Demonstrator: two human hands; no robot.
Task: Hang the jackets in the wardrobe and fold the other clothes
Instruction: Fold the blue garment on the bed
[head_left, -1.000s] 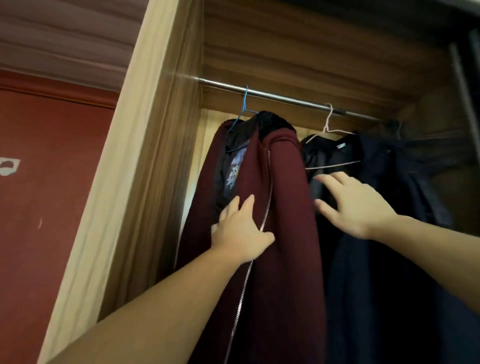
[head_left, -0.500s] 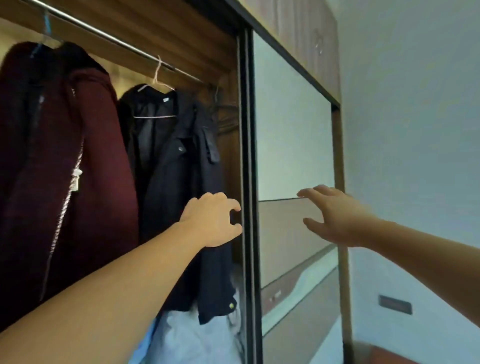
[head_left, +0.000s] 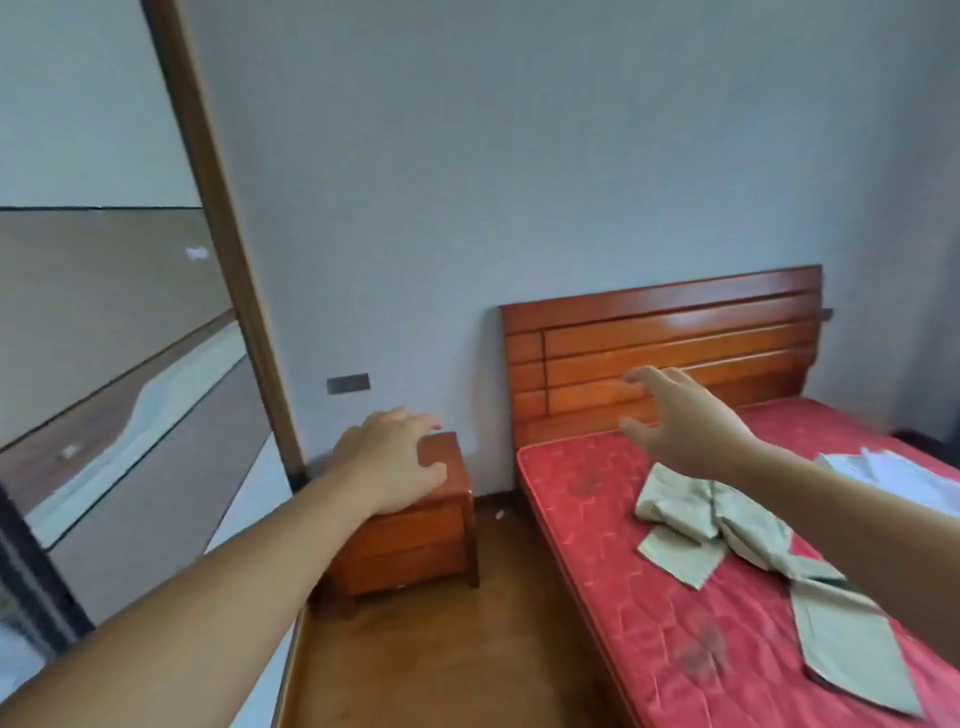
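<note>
Head view, left hand: I see my left hand (head_left: 387, 465) stretched out ahead at the end of a bare forearm, fingers loosely spread and slightly bent, holding nothing. It overlaps the top of the bedside cabinet (head_left: 415, 530) in the picture; I cannot tell whether it touches the wood or hangs above it.

Head view, right hand: my right hand (head_left: 680, 421) reaches forward with fingers wide and a little curled, thumb dropped apart from them, holding nothing. It sits in front of the headboard (head_left: 665, 332) and above the head end of the mattress (head_left: 649, 623); contact with either cannot be judged.

Head view, clothes: a pale green garment (head_left: 753, 561) lies unfolded and crumpled on the red mattress, its parts splayed outward, partly hidden under my right forearm. A white garment (head_left: 893, 473) lies further along the mattress near the right edge of the picture, also partly behind that forearm. Neither hand touches either one.

Head view, wardrobe: only the sliding door (head_left: 119, 364) shows at the left, with a brown frame strip along its right edge and pale panels. The inside is out of sight, so I note nothing on the jackets.

Head view, surroundings: a grey wall (head_left: 519, 156) runs behind the bed and cabinet, with a dark plate (head_left: 348, 384) low on it between door and headboard. The floor (head_left: 441, 649) is brown wood, with a small white scrap near the wall.
</note>
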